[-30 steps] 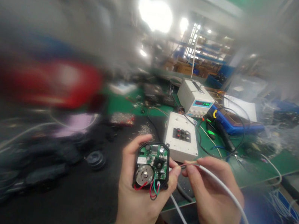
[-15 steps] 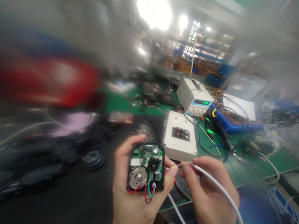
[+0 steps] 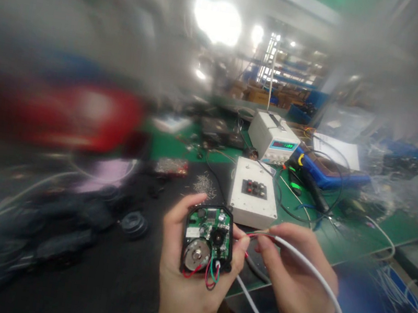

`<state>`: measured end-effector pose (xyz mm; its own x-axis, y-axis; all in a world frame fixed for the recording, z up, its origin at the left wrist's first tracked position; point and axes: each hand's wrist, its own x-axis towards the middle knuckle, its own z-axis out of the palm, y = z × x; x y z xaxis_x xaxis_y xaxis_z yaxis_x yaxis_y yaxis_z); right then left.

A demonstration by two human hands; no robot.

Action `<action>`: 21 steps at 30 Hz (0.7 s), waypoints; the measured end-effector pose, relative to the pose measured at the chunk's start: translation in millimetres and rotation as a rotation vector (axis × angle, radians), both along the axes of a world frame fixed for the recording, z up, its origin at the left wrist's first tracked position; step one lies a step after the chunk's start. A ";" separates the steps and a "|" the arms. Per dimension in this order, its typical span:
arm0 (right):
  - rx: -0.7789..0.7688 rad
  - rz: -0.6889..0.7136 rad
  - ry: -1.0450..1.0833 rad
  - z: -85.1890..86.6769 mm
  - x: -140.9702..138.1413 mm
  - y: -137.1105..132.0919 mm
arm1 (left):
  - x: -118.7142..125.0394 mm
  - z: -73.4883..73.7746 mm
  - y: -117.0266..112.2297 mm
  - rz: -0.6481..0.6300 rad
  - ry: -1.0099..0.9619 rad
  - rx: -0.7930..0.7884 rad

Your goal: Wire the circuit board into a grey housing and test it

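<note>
My left hand (image 3: pixel 190 296) is closed around a black octagonal housing (image 3: pixel 230 244) that holds a green circuit board (image 3: pixel 207 219). A round silver motor (image 3: pixel 197 255) sits at the board's lower left, and red, green and black wires loop out below. To the right, my right hand (image 3: pixel 301 277) pinches a white cable (image 3: pixel 314 266) near its stripped end, where thin coloured wires (image 3: pixel 256 233) come out. Those wires reach my left thumb and fingertip, beside the housing's right edge. A dark cable with a red part (image 3: pixel 255 267) hangs between the hands.
Beyond the hands stand a white control box (image 3: pixel 250 208) with black and red switches and a power supply (image 3: pixel 273 140) with a lit display. Loose screws (image 3: pixel 204 185) lie on the black mat. Green-handled pliers (image 3: pixel 295 181) and a blue tray (image 3: pixel 324 177) are farther right; dark parts (image 3: pixel 60 244) lie left.
Both hands, with the housing and cable, appear slightly lower and farther right, as does the background. A little more of the coloured wires shows between the fingers.
</note>
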<state>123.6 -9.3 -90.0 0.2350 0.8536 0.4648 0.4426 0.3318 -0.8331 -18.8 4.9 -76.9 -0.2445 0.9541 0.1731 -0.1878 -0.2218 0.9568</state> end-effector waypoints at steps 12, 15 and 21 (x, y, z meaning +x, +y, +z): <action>0.000 0.275 -0.156 16.5 22.3 11.9 | -7.3 -0.2 15.0 -0.337 -0.354 -0.242; 0.112 0.299 -0.327 14.0 34.4 21.6 | -9.6 5.6 19.1 -0.384 -0.382 -0.319; 0.099 0.275 -0.320 13.4 42.3 29.4 | -7.7 10.9 27.2 -0.438 -0.471 -0.446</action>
